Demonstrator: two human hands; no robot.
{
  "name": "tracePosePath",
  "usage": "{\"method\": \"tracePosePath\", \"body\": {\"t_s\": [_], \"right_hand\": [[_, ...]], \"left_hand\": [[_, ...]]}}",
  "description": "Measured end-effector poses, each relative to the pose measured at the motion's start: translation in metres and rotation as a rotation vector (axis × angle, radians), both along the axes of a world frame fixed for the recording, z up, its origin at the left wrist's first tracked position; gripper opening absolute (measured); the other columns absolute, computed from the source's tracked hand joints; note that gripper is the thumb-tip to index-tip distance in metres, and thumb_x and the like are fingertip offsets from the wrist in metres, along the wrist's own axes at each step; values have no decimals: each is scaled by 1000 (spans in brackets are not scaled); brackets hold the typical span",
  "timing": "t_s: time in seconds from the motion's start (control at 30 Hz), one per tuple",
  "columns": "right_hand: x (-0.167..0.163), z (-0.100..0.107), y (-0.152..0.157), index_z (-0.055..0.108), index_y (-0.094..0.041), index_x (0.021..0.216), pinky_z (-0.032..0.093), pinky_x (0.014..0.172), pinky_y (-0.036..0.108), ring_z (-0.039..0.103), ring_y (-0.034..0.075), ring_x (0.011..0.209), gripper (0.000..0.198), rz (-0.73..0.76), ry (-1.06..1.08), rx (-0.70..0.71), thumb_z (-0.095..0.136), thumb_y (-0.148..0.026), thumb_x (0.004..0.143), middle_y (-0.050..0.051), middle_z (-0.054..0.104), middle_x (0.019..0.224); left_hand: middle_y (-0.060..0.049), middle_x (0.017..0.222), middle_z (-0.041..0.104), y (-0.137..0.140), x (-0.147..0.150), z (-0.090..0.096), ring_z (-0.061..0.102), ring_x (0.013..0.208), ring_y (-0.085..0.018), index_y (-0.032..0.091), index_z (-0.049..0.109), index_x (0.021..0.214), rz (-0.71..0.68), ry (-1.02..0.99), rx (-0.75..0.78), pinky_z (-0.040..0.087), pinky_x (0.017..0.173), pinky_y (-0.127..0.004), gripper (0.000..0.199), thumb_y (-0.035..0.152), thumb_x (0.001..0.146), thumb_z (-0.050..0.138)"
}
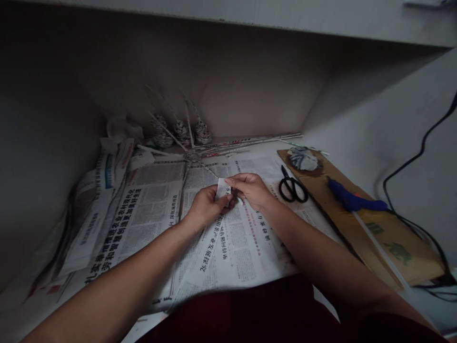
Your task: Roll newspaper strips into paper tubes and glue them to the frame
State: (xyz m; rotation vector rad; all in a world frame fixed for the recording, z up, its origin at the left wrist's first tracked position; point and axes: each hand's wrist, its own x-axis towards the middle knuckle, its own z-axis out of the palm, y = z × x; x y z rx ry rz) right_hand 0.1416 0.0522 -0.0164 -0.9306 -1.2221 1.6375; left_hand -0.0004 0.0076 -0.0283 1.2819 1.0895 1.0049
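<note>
Between my two hands is a narrow strip of newspaper (223, 186), held above the newspaper sheets (243, 257) on the work surface. My left hand (209, 205) pinches the strip with its thumb and fingers. On the other side, my right hand (249, 189) is closed on the strip's upper right edge. Just beyond them lies a star-like piece of rolled paper sticks (193, 156), its spokes spreading from a woven middle; one spoke reaches toward my hands. Black-handled scissors (293, 188) rest to the right of my right hand.
A blue glue gun (353, 199) with a glue stick lies on cardboard (385, 247) at right, near a crumpled paper ball (303, 158). Several woven paper pieces (181, 131) and rolled sticks (250, 139) are at the back. Paper strips (85, 233) pile up at left. A shelf (228, 16) hangs overhead.
</note>
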Motion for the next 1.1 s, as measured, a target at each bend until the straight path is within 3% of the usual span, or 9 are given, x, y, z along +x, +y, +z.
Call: {"method": "tracePosePath", "body": {"t_s": [0.43,0.57,0.67,0.8,0.9,0.93,1.0,1.03,1.1], "right_hand": [[-7,-3,-6,58,-17,64,45,36,24,54,12,38,38,-42,20,-65,84,-43,55,-2,60,50],[-9,-2,-9,54,-19,65,45,37,25,53,13,37,39,-10,-22,7,80,-48,61,-4,58,50],[-2,-1,-1,56,-18,65,43,43,23,52,11,42,36,-114,-151,181,75,-49,67,-4,58,52],[32,5,27,69,-15,78,46,62,24,60,14,65,35,-374,-545,514,55,-46,87,3,66,70],[72,16,50,70,-15,101,45,81,27,63,18,91,30,-521,-1125,629,45,-29,93,9,68,100],[86,21,56,67,-15,110,43,85,28,61,20,98,30,-577,-1340,604,46,-25,91,12,65,111],[112,31,67,59,-6,121,43,85,36,60,29,104,38,-664,-1513,499,51,-23,88,25,55,123],[123,35,72,54,-4,127,44,83,36,59,30,106,44,-710,-1673,369,51,-24,88,28,51,126],[142,40,82,49,-1,130,44,80,36,59,33,108,46,-634,-1859,201,49,-22,89,32,50,124]], "left_hand": [[-6,72,65,-1,0,-5,59,59,-14,14,65,80,73,132,52,51,56,-27,33,47,76,67],[-7,72,66,-2,0,-3,62,60,-15,13,66,81,85,60,-8,52,57,-28,37,50,77,65],[-6,75,66,-2,1,-1,62,63,-15,13,67,84,75,-16,-85,53,57,-28,37,49,76,66],[-6,74,65,-3,2,4,61,66,-14,11,67,84,61,-85,-100,52,57,-25,35,45,76,67],[-6,75,66,-3,2,5,62,66,-14,11,67,84,73,-128,-121,52,60,-24,34,44,75,69],[-6,75,67,-3,2,6,62,67,-14,10,68,85,72,-142,-136,52,61,-24,35,44,75,69],[-7,77,67,-2,2,6,63,69,-14,10,68,88,62,-167,-167,53,63,-25,35,42,76,69],[-7,77,68,-2,2,6,63,69,-14,9,68,89,53,-180,-183,53,64,-25,34,41,77,69],[-7,77,68,-2,2,6,64,69,-14,9,67,92,34,-207,-204,53,64,-25,33,39,79,68]]}}
